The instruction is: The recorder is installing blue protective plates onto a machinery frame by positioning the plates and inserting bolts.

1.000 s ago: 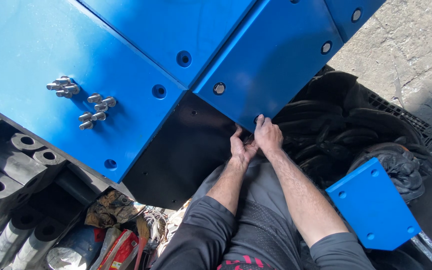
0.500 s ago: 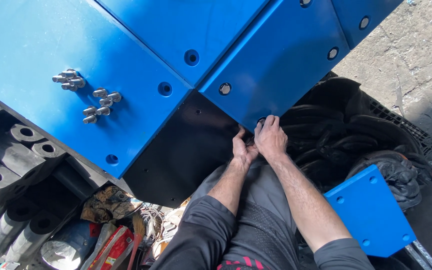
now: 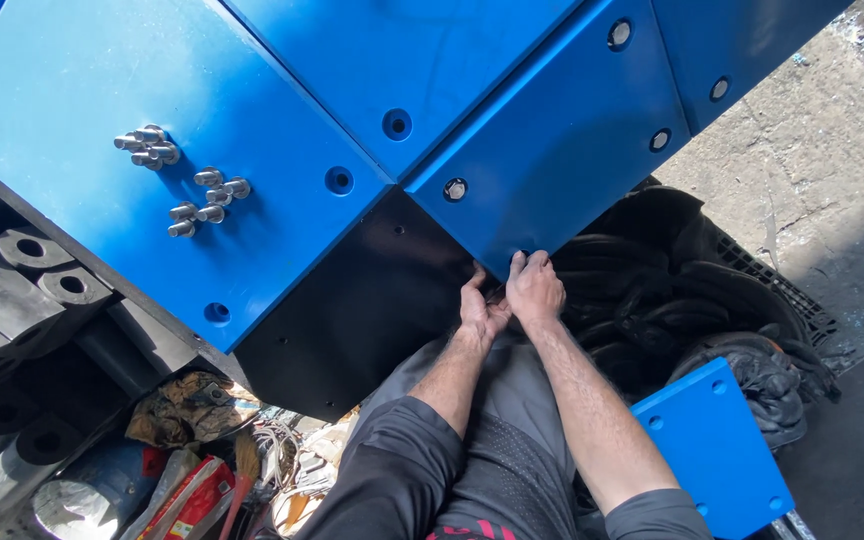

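Fingertips [image 3: 524, 258] hidden beneath blue panel [image 3: 562, 150]

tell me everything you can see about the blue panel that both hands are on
The blue panel is a flat, smooth slab, plastic-looking, with round countersunk holes along its edges, some holding dark fasteners. It lies against a black block, beside matching blue panels. The left hand and right hand grip its lower corner from beneath.

floor: rough concrete [image 3: 832, 130] | light: harsh sun, hard shadows
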